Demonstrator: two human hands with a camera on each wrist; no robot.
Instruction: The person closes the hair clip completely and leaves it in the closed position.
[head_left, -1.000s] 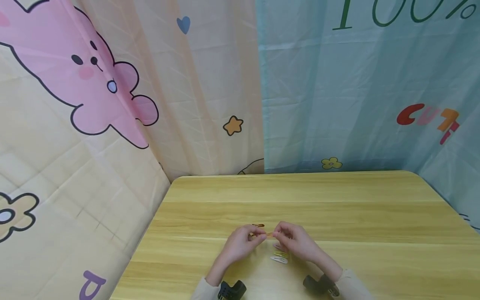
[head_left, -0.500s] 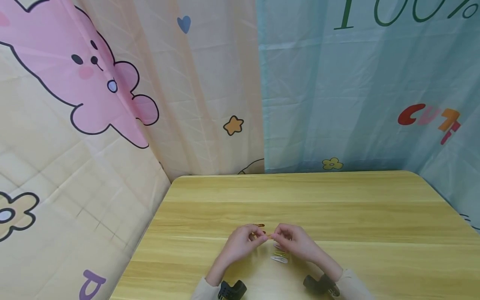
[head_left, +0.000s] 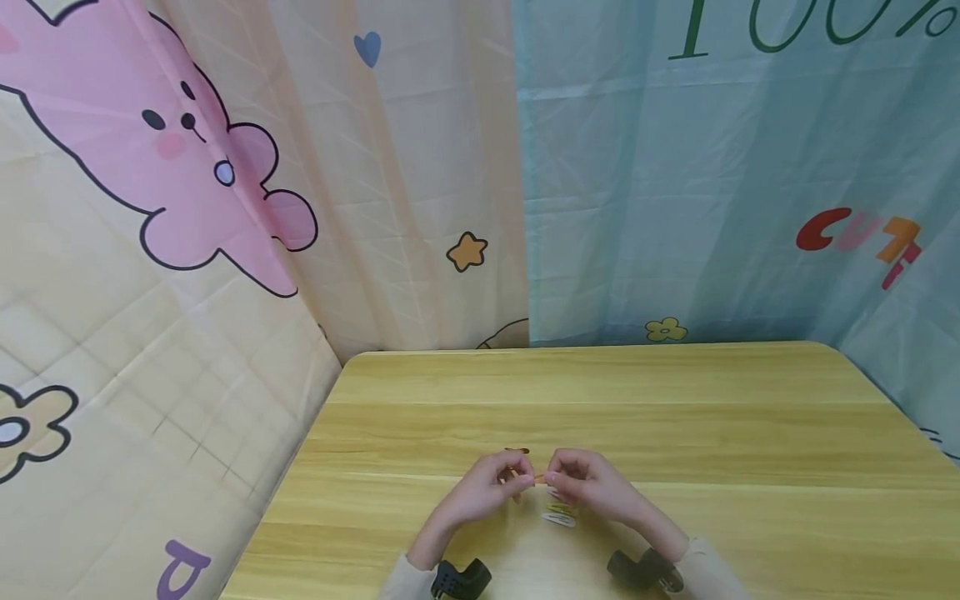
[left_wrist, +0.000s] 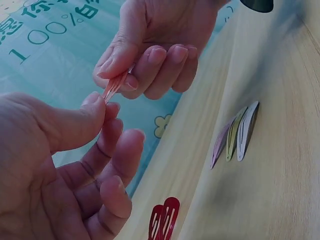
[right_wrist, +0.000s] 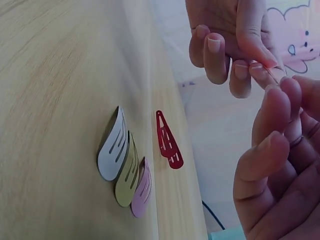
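Observation:
Between both hands, raised over the table, is an orange-coral hair clip (left_wrist: 115, 86). My left hand (head_left: 486, 490) pinches one end with thumb and index finger, its other fingers loosely bent. The other end is pinched by my right hand (head_left: 596, 483), thumb against index finger. Fingertips cover much of the clip. Beneath the hands lie three snap hair clips side by side: a white clip (right_wrist: 111, 155), a yellow-green clip (right_wrist: 127, 180) and a pink clip (right_wrist: 141, 192). Farther off, two red snap clips (right_wrist: 167, 140) overlap on the wood.
The wooden table (head_left: 675, 417) has rounded far corners. Printed curtains (head_left: 420, 167) hang behind it and along both sides. A black wrist camera (head_left: 461, 579) sits on the left wrist and another black camera (head_left: 637, 571) on the right.
Both hands have come slightly nearer the body with the clip, which is still pinched between them. The left hand's lower fingers have shifted a little. The clips on the table have not moved.

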